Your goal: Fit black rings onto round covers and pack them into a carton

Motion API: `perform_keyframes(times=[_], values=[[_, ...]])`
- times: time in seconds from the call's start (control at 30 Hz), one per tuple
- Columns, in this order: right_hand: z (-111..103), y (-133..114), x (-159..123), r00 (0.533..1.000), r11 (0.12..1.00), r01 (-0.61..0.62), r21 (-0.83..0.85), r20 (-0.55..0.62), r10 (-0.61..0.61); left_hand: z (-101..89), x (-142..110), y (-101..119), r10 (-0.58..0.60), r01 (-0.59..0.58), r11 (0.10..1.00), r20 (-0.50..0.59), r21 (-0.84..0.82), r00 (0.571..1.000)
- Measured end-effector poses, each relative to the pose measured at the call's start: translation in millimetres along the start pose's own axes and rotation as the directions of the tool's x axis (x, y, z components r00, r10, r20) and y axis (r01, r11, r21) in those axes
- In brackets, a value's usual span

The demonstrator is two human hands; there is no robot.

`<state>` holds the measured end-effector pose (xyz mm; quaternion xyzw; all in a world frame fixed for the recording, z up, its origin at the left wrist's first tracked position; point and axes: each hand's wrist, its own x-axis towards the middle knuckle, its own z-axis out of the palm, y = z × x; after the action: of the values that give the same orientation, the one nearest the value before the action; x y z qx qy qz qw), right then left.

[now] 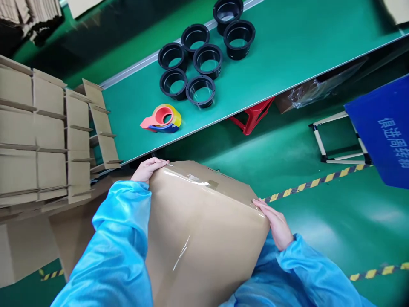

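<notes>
A large brown cardboard box (207, 230), with shiny clear tape along its upper edge and down one face, is held tilted in front of my body. My left hand (148, 169) grips its upper left corner, the fingers lying over the edge. On the upper right corner, my right hand (275, 221) presses with its fingers along the taped edge. Beyond the box, a red tape dispenser (156, 118) with a yellow and blue roll lies on the green table. Several black ring-shaped cups (207, 61) stand farther back on that table.
Cardboard dividers (47, 128) fill the left side, near the green table (287, 47). A red stool (251, 117) is under the table. At right stands a blue bin (383, 128) beside a white tube frame (322, 145). Yellow-black tape (313, 183) marks the floor.
</notes>
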<state>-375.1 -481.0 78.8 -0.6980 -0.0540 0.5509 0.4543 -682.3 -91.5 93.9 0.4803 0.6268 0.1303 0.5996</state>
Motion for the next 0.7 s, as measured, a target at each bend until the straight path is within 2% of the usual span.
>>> perform_keyframes(times=[0.13, 0.2, 0.27, 0.33, 0.37, 0.4, 0.43, 0.5, 0.53, 0.6, 0.67, 0.7], values=[[-9.4, -12.6, 21.5, 0.982, 0.984, -0.103, -0.147, 0.14, 0.123, 6.7, 1.0, -5.0, 0.069, -0.06, 0.993, -0.088, 0.102, 0.994], [-11.1, -17.8, 27.6, 0.973, 0.955, -0.147, -0.256, 0.139, 0.187, 7.6, 1.1, -6.0, 0.078, -0.066, 0.989, -0.09, 0.13, 0.993], [-9.7, -21.2, 28.7, 0.986, 0.919, -0.047, -0.391, 0.13, 0.105, 7.3, 2.2, -5.7, 0.077, -0.066, 0.988, -0.071, 0.143, 0.995], [-5.6, -22.6, 28.7, 0.971, 0.844, 0.151, -0.515, 0.235, -0.03, 7.9, 4.6, -5.0, 0.079, -0.071, 0.982, -0.035, 0.177, 0.996], [-2.5, -23.0, 30.4, 0.949, 0.796, 0.226, -0.562, 0.313, -0.049, 9.0, 6.3, -4.8, 0.076, -0.069, 0.973, -0.025, 0.223, 0.997], [1.4, -23.8, 34.1, 0.925, 0.763, 0.253, -0.595, 0.38, -0.011, 10.8, 8.2, -4.8, 0.068, -0.057, 0.958, -0.028, 0.279, 0.997], [6.8, -25.2, 40.1, 0.906, 0.753, 0.227, -0.618, 0.418, 0.07, 13.0, 10.2, -5.2, 0.056, -0.037, 0.941, -0.044, 0.337, 0.997], [23.5, -31.1, 57.5, 0.87, 0.746, 0.137, -0.652, 0.44, 0.224, 17.9, 13.5, -6.4, 0.028, 0.021, 0.91, -0.112, 0.414, 0.993], [35.3, -35.4, 67.2, 0.852, 0.75, 0.133, -0.648, 0.462, 0.247, 20.0, 14.8, -7.1, 0.017, 0.049, 0.903, -0.149, 0.427, 0.989], [64.9, -45.0, 84.1, 0.81, 0.771, 0.241, -0.589, 0.56, 0.175, 22.6, 16.1, -7.7, 0.003, 0.091, 0.893, -0.206, 0.442, 0.978], [97.4, -53.4, 95.1, 0.736, 0.787, 0.357, -0.503, 0.67, 0.094, 23.1, 16.2, -7.0, -0.011, 0.131, 0.877, -0.252, 0.463, 0.968], [113.1, -56.9, 99.0, 0.707, 0.795, 0.367, -0.483, 0.7, 0.098, 22.8, 15.7, -6.1, -0.023, 0.151, 0.87, -0.267, 0.47, 0.963]])
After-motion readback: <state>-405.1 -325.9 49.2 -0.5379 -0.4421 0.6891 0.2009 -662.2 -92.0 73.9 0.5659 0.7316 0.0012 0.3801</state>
